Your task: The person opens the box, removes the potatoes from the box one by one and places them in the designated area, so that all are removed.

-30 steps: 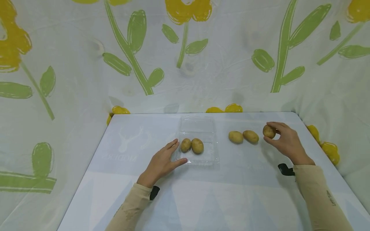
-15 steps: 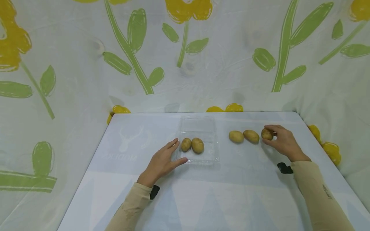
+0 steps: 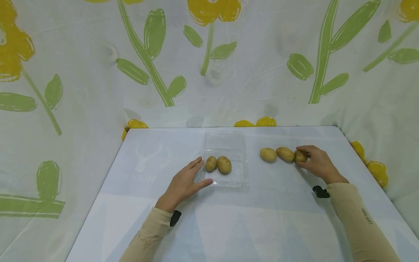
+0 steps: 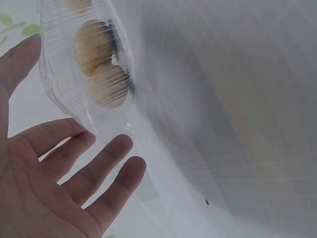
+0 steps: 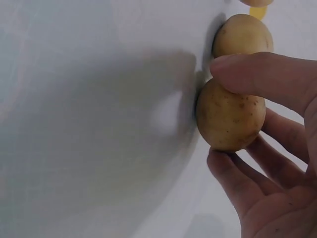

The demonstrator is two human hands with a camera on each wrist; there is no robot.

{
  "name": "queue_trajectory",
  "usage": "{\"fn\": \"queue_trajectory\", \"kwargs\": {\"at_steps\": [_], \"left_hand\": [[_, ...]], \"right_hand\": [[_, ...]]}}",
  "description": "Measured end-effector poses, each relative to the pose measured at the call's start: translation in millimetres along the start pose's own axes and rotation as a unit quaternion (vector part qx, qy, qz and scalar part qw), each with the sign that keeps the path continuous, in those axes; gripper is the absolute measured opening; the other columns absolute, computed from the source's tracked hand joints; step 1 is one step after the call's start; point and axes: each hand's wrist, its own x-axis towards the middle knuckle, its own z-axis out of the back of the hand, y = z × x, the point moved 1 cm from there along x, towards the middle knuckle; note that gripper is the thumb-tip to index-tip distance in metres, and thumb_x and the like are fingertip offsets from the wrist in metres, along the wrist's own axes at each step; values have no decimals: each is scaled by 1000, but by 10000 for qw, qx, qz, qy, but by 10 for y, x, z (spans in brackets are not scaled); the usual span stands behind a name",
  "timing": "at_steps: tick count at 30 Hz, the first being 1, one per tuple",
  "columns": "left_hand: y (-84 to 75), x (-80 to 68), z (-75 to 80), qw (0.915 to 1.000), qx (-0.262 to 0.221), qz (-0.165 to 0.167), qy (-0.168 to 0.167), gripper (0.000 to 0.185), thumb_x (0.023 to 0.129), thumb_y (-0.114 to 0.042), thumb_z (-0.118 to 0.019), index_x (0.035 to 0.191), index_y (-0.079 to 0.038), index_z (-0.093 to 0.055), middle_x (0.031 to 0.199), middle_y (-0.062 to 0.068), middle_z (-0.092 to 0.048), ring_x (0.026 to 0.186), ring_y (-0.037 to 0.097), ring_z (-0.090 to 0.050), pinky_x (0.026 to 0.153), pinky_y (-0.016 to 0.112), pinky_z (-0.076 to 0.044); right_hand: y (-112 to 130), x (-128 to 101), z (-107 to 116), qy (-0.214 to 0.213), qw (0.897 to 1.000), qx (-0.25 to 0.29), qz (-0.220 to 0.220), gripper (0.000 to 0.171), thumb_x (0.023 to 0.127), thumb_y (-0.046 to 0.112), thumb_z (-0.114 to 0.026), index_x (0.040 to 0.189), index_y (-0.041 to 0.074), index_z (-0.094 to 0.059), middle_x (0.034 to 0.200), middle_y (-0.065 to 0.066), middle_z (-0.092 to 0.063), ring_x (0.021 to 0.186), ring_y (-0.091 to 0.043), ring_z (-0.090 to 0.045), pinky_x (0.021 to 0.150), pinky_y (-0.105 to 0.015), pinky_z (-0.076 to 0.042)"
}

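My right hand (image 3: 316, 162) holds a potato (image 5: 231, 116) between thumb and fingers, low at the right end of a row. Beside that potato, very close or touching, lies a middle potato (image 3: 285, 154); another potato (image 3: 268, 155) is at the row's left end. A clear plastic clamshell box (image 3: 240, 178) lies with its lid folded back, and a smaller potato (image 3: 211, 164) and a larger potato (image 3: 224, 165) sit in it. At the box's left side is my left hand (image 3: 183, 185), fingers spread and loosely extended. Its fingertips reach the box wall in the left wrist view.
A white table (image 3: 229, 225) with pale blue patterns bears everything. Behind it and at both sides hangs a white curtain (image 3: 248, 87) printed with yellow flowers and green leaves.
My right hand has moved left and slightly down with its potato, bringing it up against the middle potato. The left hand and the box stay put.
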Motion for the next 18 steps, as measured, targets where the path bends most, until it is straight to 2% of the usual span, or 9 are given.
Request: {"fn": "queue_trajectory", "kwargs": {"at_steps": [7, 18], "left_hand": [[5, 4, 5, 10000, 5, 15, 39, 88, 78, -69, -55, 144, -13, -37, 150, -8, -29, 135, 15, -31, 105, 41, -35], [11, -5, -1, 10000, -12, -23, -26, 87, 78, -69, -55, 143, -13, -38, 150, -7, -30, 135, 17, -32, 104, 42, -36]], "right_hand": [[41, -13, -1, 178, 9997, -68, -150, 61, 77, 12, -76, 130, -2, -50, 131, -25, -45, 112, -44, -48, 91, -55, -42], [55, -31, 19, 240, 9995, -177, -56, 61, 78, 13, -74, 131, -2, -49, 130, -27, -44, 111, -45, -47, 91, -57, -41]]}}
